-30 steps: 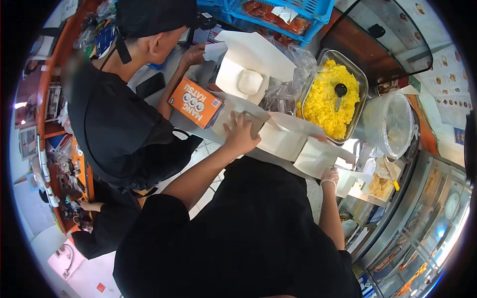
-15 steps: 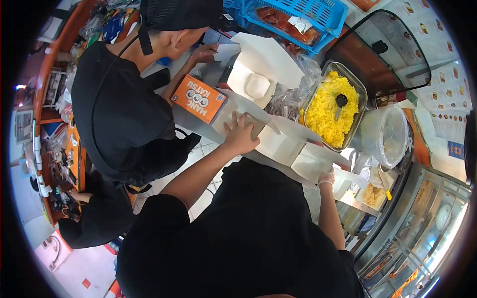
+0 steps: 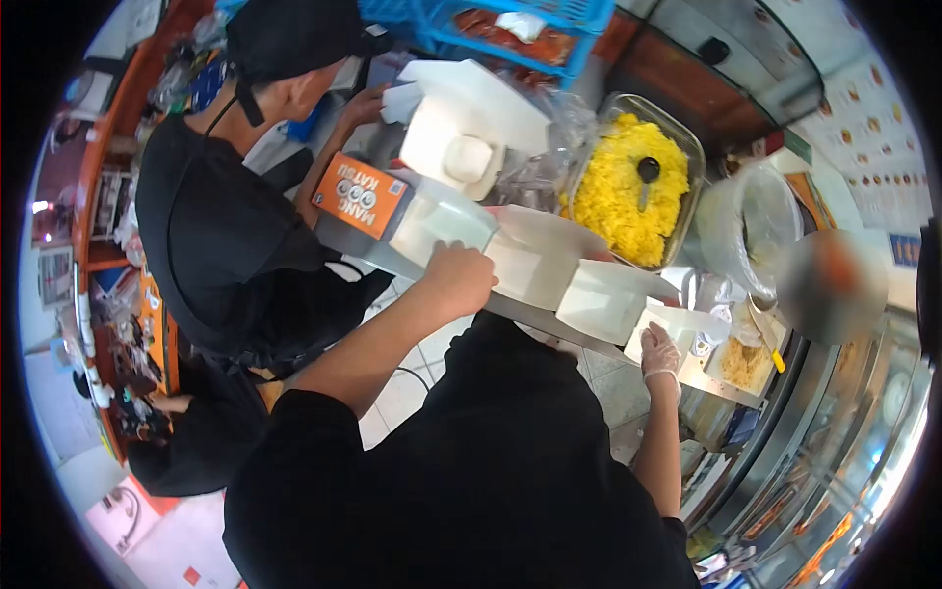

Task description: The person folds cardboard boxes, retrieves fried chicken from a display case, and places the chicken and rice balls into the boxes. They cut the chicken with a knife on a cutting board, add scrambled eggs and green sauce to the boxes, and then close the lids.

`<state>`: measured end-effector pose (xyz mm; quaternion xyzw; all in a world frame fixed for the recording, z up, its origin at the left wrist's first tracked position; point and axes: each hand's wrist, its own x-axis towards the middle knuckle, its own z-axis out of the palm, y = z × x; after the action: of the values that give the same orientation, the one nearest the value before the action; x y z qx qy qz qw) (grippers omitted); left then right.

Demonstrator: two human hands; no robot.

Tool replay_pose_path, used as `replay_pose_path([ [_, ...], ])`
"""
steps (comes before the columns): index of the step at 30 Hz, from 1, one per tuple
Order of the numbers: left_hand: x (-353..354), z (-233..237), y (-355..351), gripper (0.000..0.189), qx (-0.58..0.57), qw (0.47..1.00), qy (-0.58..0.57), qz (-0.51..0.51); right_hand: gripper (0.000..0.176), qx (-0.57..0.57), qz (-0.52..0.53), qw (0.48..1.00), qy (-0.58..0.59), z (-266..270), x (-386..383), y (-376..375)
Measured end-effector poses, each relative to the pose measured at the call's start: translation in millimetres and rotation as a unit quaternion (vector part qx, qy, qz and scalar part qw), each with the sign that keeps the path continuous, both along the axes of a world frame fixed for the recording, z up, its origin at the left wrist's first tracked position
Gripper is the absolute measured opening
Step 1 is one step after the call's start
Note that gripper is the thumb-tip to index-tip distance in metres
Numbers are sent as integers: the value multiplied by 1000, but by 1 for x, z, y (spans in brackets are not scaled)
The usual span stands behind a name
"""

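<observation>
A row of open white takeout boxes runs along the counter's near edge: a left box [image 3: 442, 226], a middle box [image 3: 530, 273] and a right box [image 3: 606, 302]. My bare left hand [image 3: 457, 280] is closed on the near wall of the left box, its fingertips partly hidden. In a clear plastic glove, my right hand [image 3: 660, 356] grips the near side of the end box [image 3: 643, 334] at the row's right end. Left of the row stands a closed orange takeout box [image 3: 358, 201]. Behind it, a larger open white box holds a small white cup [image 3: 467, 159].
Beyond the row sits a metal tray [image 3: 695, 147] of yellow rice [image 3: 613, 196] with a black-handled spoon [image 3: 648, 171]. A plastic-lined tub [image 3: 751, 221] stands right of it, blue crates [image 3: 579, 15] behind. A co-worker in black [image 3: 231, 206] works close on my left.
My left hand has moved off a box's raised flap to the left box's near wall, and that box now stands open. My right hand shows more fully. The whole view has shifted slightly.
</observation>
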<state>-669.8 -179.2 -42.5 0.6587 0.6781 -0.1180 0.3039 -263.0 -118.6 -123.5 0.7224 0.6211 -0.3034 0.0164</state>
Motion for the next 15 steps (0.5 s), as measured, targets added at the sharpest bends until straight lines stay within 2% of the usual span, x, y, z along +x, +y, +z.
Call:
replay_pose_path([
  [1, 14, 10, 7, 30, 8, 1000, 6, -14, 42, 24, -23, 999, 26, 8, 12, -7],
  [2, 32, 19, 17, 25, 9, 995, -91, -32, 30, 84, -64, 993, 53, 21, 18, -17],
  [3, 53, 26, 26, 22, 7, 981, -188, -55, 30, 96, -84, 990, 54, 12, 40, -29],
  [4, 79, 32, 31, 27, 46, 963, -259, -62, 26, 151, -83, 976, 129, -4, 68, -46],
  [5, 109, 39, 36, 27, 56, 958, -262, -104, 23, 217, -86, 952, 196, -8, 100, -60],
  [7, 178, 52, 48, 43, 187, 863, -452, -126, 18, 234, -119, 955, 138, 25, 130, -98],
  [9, 248, 79, 64, 52, 265, 808, -444, -281, 21, 222, -157, 953, 130, 44, 171, -146],
  [11, 324, 128, 69, 48, 116, 852, -430, -275, 23, 202, -210, 945, 152, 48, 219, -200],
  [12, 364, 142, 75, 48, 121, 827, -437, -333, 25, 180, -255, 937, 160, 54, 240, -226],
  [15, 482, 182, 80, 43, 120, 779, -471, -397, 29, 169, -347, 910, 153, 64, 295, -294],
])
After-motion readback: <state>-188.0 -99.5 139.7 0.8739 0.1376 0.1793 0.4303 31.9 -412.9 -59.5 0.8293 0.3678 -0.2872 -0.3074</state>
